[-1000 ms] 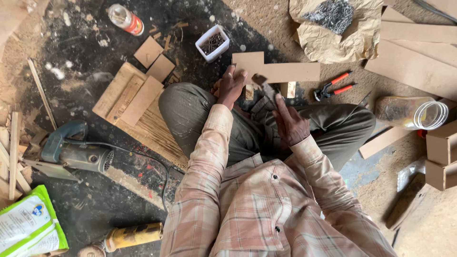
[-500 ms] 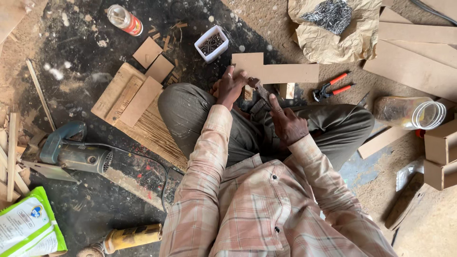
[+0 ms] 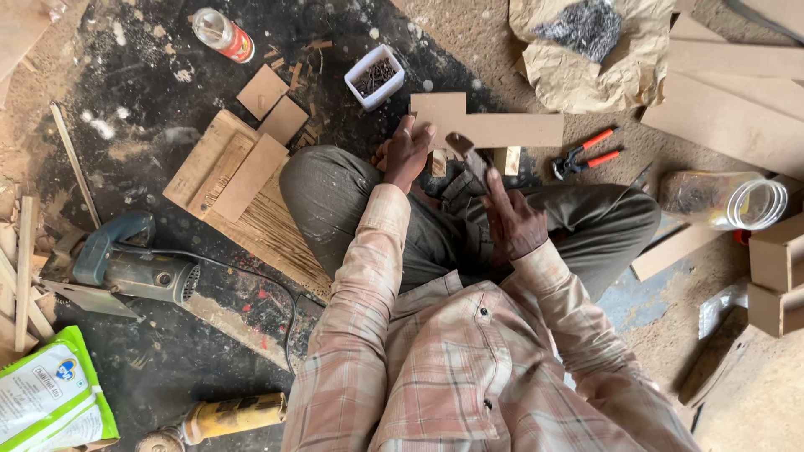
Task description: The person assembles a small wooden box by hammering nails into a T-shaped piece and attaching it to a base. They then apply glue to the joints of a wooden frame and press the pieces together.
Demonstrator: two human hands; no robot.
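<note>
I sit cross-legged on a dusty floor. My left hand (image 3: 408, 153) presses down on the near edge of a flat brown board piece (image 3: 490, 127) and pinches a small wooden block beside it. My right hand (image 3: 512, 219) grips the handle of a hammer (image 3: 469, 155), whose dark head hangs just above the board near my left fingers. A small pale wood block (image 3: 507, 159) lies under the board's right part.
A white tub of nails (image 3: 374, 77) stands beyond my left hand. Red-handled pliers (image 3: 584, 154) and a clear plastic jar (image 3: 727, 199) lie to the right. A power saw (image 3: 117, 268), stacked boards (image 3: 228, 167), a spray can (image 3: 222, 33) and crumpled paper (image 3: 590, 50) surround me.
My right hand has swung the hammer from a raised position down toward the board. My left hand has stayed on the board's edge.
</note>
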